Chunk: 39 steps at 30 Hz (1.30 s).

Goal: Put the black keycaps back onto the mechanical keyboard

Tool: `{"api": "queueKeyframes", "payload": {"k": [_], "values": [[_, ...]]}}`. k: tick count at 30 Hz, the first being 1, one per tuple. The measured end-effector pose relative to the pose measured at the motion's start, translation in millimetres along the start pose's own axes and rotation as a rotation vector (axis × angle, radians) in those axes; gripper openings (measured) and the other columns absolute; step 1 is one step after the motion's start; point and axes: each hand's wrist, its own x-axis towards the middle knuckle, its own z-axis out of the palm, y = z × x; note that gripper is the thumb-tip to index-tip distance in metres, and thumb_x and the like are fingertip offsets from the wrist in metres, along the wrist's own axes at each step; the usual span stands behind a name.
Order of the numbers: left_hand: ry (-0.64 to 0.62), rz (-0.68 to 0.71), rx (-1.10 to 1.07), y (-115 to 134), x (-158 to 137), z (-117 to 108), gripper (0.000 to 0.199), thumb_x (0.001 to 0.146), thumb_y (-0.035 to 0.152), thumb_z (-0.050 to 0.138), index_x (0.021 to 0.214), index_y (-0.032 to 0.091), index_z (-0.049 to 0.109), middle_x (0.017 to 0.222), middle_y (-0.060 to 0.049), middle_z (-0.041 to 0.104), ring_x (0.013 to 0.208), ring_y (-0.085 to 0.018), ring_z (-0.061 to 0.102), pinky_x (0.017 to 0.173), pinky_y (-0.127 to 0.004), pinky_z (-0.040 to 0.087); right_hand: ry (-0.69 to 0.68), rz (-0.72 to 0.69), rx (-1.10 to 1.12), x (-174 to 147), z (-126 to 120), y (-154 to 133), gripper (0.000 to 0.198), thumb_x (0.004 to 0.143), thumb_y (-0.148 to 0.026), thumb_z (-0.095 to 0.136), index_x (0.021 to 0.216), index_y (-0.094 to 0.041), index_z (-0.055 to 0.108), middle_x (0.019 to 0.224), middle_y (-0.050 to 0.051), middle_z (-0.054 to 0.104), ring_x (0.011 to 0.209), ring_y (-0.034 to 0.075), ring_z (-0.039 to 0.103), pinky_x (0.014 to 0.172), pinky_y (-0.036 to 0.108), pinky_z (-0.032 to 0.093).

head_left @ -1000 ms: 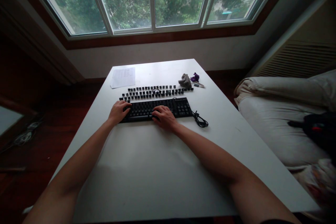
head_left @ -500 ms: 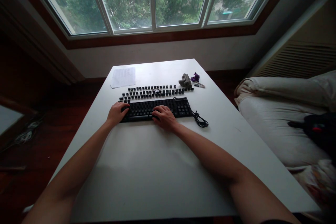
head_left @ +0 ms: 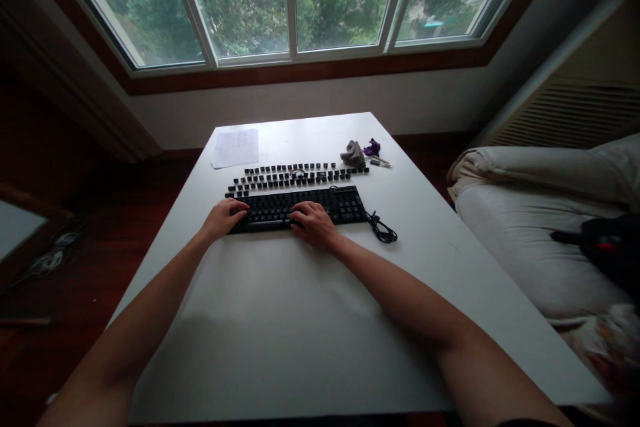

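A black keyboard (head_left: 270, 210) lies on the white table. At its left end is my left hand (head_left: 223, 217), thumb and fingers closed around the edge. My right hand (head_left: 314, 221) rests over the lower middle of the keyboard with its fingers bent and slightly apart. The fingertips touch the keys, and I see nothing held in them. Behind the keyboard, loose black keycaps (head_left: 287, 177) stand in several rows. A coiled black cable (head_left: 383, 230) lies by the keyboard's right end.
At the table's far left lies a printed paper sheet (head_left: 236, 148). A grey cloth (head_left: 353, 154), a purple crumpled item (head_left: 372, 147) and small slim tools (head_left: 383, 162) are at the back right. Beyond the table's right edge is a pale padded seat (head_left: 500, 233).
My left hand has shifted very slightly at the keyboard's left end, and its forearm has moved a little. The right hand stays in place on the keys.
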Motion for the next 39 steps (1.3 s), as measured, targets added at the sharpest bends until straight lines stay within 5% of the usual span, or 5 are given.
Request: {"api": "queueKeyframes", "payload": {"k": [11, 39], "values": [[-0.04, 0.003, 0.048, -4.4, 4.5, 2.3, 0.026, 0.089, 0.042, 0.062, 0.1, 0.027, 0.079, 0.101, -0.006, 0.07, 0.094, -0.024, 0.064, 0.088, -0.04, 0.052, 0.006, -0.008, -0.002, -0.5, 0.9, 0.3, 0.02, 0.095, -0.03, 0.065, 0.114, -0.024, 0.069, 0.126, 0.01, 0.063, 0.121, 0.028, 0.052, 0.104, 0.046, 0.04], [-0.065, 0.143, 0.383, 30.7, -1.8, -8.8, 0.019, 0.092, 0.032, 0.059, 0.102, 0.027, 0.074, 0.106, -0.005, 0.073, 0.097, -0.027, 0.065, 0.087, -0.041, 0.046, 0.0, -0.016, -0.027, 0.7, 0.9, -1.8, 0.021, 0.096, -0.032, 0.064, 0.114, -0.022, 0.069, 0.126, 0.011, 0.064, 0.121, 0.027, 0.052, 0.104, 0.044, 0.039]]}}
